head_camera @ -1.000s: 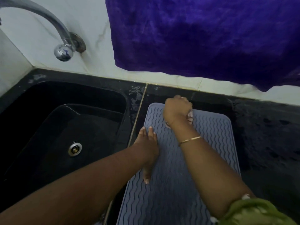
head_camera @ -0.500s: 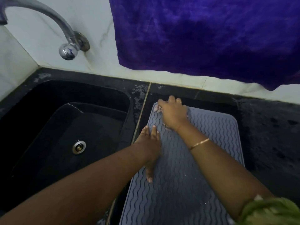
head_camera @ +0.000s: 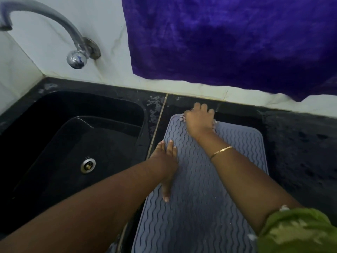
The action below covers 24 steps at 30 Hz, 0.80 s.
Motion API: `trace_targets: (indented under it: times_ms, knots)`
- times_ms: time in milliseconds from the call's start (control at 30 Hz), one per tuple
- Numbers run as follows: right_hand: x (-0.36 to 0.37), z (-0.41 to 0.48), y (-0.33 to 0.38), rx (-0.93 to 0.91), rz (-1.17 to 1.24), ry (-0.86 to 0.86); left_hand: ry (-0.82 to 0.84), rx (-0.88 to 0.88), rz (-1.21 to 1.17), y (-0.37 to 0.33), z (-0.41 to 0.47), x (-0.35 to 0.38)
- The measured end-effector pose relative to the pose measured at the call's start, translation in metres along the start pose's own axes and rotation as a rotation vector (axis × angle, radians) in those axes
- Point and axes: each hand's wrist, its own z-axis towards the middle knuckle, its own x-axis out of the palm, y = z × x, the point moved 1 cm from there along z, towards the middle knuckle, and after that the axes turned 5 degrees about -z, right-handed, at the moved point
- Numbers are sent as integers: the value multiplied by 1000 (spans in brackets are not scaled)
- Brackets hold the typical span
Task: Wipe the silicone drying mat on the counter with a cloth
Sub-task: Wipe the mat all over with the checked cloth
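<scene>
Two hands are laid on the mat (head_camera: 209,189), which lies flat on the dark counter (head_camera: 300,152) just right of the sink (head_camera: 73,143). The left hand (head_camera: 166,161) is pressed flat at the mat's left edge, fingers spread and nothing held. Further right, at the far left corner, the right hand (head_camera: 199,121) is closed down on the cloth (head_camera: 182,117), of which only pale scraps are seen beneath the palm. If the bracing hand is lifted, the mat may be dragged toward the sink; the cloth could bunch on the ridges or be pushed off the far edge.
</scene>
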Motion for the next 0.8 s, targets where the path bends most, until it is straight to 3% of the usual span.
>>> trace_targets:
  times_ms: [200,367,567,667,800]
  knots:
    - [10,-28,-53,185,-122,105,-3,3,41,-1,4,1]
    - [3,-10,-24,320,-7,178,-7,37,98,-2,6,0]
    - [-8,3,46,78,225,67,51,28,123,-6,16,0]
    - [-4,6,29,-39,273,52,33,11,64,-5,12,0]
    - [6,9,-14,76,247,95,-7,2,-1,-3,3,-3]
